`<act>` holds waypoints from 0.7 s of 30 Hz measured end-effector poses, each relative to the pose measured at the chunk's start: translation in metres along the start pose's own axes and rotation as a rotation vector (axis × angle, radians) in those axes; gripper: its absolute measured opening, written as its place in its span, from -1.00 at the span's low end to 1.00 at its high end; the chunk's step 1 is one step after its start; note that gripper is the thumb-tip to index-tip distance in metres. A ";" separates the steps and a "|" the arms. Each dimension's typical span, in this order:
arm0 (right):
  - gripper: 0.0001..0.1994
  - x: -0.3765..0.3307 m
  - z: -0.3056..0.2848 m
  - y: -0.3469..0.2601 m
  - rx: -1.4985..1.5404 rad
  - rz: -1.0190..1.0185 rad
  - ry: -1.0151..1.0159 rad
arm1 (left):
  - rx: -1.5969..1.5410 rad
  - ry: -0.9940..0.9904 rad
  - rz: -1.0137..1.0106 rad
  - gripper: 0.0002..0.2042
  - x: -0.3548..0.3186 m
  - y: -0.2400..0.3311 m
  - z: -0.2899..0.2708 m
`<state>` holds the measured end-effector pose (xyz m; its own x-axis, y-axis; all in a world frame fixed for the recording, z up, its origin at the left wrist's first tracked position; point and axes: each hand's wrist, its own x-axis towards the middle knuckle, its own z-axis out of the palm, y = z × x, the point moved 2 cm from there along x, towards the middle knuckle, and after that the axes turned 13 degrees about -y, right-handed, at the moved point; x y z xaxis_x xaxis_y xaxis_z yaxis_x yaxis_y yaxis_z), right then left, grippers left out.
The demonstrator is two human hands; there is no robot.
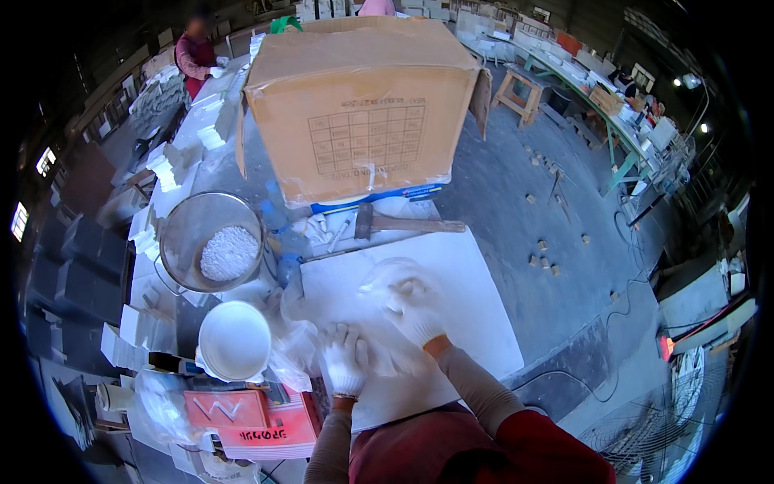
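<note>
Room: a dim workshop with a grey floor, where a long counter (484,323) is covered by a white slab.
Bag: a clear plastic bag (391,278) lies on the slab, just ahead of the person.
Progress: judging by its puffed, crumpled look, the bag is only being gathered; nothing is sealed or set aside yet.
Right hand (415,310): gloved, fingers curled into the bag's plastic.
Left hand (347,363): gloved, pressed flat on the plastic's near edge; how firm the grip is cannot be told.
Nearby: a white bowl (234,340) to the left, a metal sieve (211,240) with white granules beyond, a hammer (403,223), and a cardboard box (363,113) behind.
</note>
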<state>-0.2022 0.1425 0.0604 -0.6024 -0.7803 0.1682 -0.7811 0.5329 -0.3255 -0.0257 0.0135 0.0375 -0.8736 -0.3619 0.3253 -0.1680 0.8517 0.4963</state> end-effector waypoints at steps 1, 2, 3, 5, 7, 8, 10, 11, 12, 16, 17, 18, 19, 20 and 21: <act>-0.60 -0.002 -0.006 -0.001 -0.001 -0.058 -0.003 | 0.002 0.018 0.006 -0.81 -0.001 -0.002 0.001; -0.60 -0.006 -0.013 -0.003 -0.002 -0.117 -0.006 | 0.004 0.033 0.012 -0.80 -0.005 -0.003 0.004; -0.60 -0.011 -0.020 -0.006 -0.003 -0.176 -0.010 | 0.012 0.053 0.021 -0.80 -0.009 -0.004 0.005; -0.58 -0.031 -0.027 -0.013 0.014 -0.195 0.067 | 0.005 0.066 0.022 -0.79 -0.008 -0.005 0.005; -0.55 -0.035 -0.025 -0.013 0.018 -0.179 0.095 | -0.030 0.039 0.003 -0.78 -0.004 -0.003 0.007; -0.54 -0.031 -0.023 -0.011 0.016 -0.157 0.085 | -0.038 0.031 -0.001 -0.77 0.002 -0.004 0.007; -0.53 -0.032 -0.017 -0.009 0.044 -0.135 0.067 | -0.031 0.002 -0.014 -0.75 0.000 -0.004 0.006; -0.53 -0.020 -0.017 -0.002 0.064 -0.140 0.071 | -0.030 -0.008 -0.011 -0.74 -0.001 -0.002 0.006; -0.53 -0.010 -0.014 0.000 0.095 -0.150 0.064 | -0.020 0.003 -0.011 -0.74 -0.001 -0.003 0.006; -0.58 0.001 0.008 0.017 0.201 -0.207 -0.098 | 0.032 0.114 0.010 -0.73 -0.021 -0.018 0.030; -0.58 -0.009 0.004 0.009 0.284 -0.132 -0.136 | 0.038 0.112 0.003 -0.73 -0.016 -0.015 0.021; -0.57 -0.014 -0.002 0.002 0.350 -0.060 -0.159 | 0.024 0.103 0.007 -0.76 -0.010 -0.015 0.017; -0.56 -0.023 0.003 -0.004 0.299 -0.085 -0.113 | 0.018 0.074 -0.006 -0.77 -0.009 -0.013 0.013; -0.54 -0.039 0.007 -0.012 0.246 -0.109 -0.070 | 0.011 0.048 -0.023 -0.77 -0.009 -0.012 0.009; -0.53 -0.048 0.011 -0.018 0.191 -0.136 -0.013 | 0.006 0.003 -0.054 -0.76 -0.006 -0.009 0.006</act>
<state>-0.1578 0.1669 0.0476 -0.4908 -0.8454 0.2109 -0.8089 0.3521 -0.4708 -0.0218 0.0102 0.0261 -0.8616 -0.4089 0.3007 -0.2181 0.8332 0.5082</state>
